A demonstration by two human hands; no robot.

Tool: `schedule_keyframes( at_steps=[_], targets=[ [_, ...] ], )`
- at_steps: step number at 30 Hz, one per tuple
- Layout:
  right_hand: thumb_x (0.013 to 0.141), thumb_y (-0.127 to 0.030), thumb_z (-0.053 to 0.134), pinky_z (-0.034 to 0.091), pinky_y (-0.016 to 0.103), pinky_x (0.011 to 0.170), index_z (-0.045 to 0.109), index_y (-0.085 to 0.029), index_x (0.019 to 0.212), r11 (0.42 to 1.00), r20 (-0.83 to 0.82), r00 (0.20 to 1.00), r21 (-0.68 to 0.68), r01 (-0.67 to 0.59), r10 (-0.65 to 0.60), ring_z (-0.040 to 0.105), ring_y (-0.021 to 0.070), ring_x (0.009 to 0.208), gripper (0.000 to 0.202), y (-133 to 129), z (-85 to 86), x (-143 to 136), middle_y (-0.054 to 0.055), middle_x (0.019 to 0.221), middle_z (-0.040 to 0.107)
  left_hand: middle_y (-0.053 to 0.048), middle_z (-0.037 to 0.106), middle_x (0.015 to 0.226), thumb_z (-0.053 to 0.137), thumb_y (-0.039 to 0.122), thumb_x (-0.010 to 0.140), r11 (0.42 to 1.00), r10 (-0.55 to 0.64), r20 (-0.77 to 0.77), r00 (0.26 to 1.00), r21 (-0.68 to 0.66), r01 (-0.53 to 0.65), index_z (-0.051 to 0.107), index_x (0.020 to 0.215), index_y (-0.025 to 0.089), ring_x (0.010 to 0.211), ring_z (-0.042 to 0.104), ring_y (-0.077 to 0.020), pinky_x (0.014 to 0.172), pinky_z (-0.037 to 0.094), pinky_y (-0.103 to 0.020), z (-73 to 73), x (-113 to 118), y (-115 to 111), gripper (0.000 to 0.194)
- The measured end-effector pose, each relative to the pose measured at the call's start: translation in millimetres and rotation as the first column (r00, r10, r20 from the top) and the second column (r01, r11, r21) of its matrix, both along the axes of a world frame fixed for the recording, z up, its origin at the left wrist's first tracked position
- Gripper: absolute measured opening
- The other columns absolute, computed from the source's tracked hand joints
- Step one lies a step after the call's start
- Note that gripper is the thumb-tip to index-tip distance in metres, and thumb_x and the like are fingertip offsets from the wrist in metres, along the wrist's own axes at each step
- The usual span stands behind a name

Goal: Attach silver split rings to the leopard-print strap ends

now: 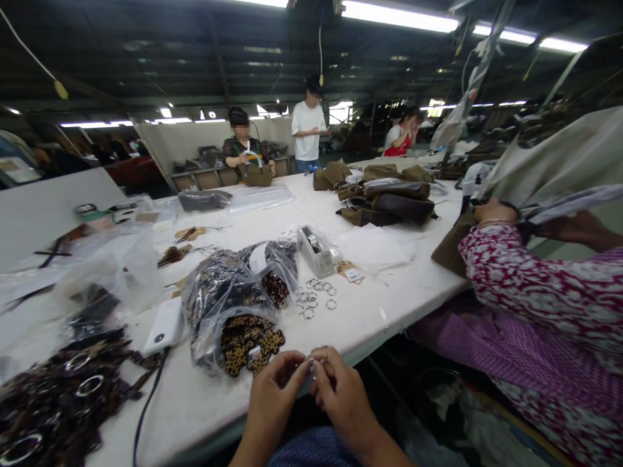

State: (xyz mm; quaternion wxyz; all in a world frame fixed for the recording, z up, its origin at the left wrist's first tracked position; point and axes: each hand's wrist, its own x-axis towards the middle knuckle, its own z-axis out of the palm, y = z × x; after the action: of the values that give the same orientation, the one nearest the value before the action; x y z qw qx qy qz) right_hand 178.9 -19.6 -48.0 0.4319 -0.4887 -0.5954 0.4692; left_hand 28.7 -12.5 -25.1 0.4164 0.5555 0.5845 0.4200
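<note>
1. Far left, table (204,402): heap of dark leopard-print straps with metal rings (63,395); white power bank (165,324) just beside it, cable running to the table edge.
2. Centre-left: clear plastic bag (233,292) holding leopard-print pieces (250,340), some spilling out toward the hands.
3. Left hand (272,389): fingers pinched on a small metal split ring (311,365) at the table's near edge.
4. Right hand (341,389): fingertips clenched on the same ring from the other side; ring sits between both thumbs, mostly hidden.
5. Behind: loose split rings (316,295), tape dispenser (315,250).
6. Right: co-worker's patterned sleeve (530,285).
</note>
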Motion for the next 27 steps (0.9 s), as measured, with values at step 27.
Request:
schedule_keyframes(
  at_steps=[27],
  targets=[
    [0.091,-0.057,0.054,0.038,0.015,0.038,0.060,-0.016,0.103,0.983,-0.364,0.923,-0.171,0.065,-0.124,0.052,0.0082,0.043,0.043,10,-2.7,14,-0.002,0.059,0.060,-0.009,0.066,0.123,0.049,0.000,0.083,0.813,-0.058,-0.889,0.455,0.223,0.538,0.074,0.097,0.022,0.108,0.062,-0.0254,0.092,0.049,-0.039,38.4,-48,129,0.035]
  ],
)
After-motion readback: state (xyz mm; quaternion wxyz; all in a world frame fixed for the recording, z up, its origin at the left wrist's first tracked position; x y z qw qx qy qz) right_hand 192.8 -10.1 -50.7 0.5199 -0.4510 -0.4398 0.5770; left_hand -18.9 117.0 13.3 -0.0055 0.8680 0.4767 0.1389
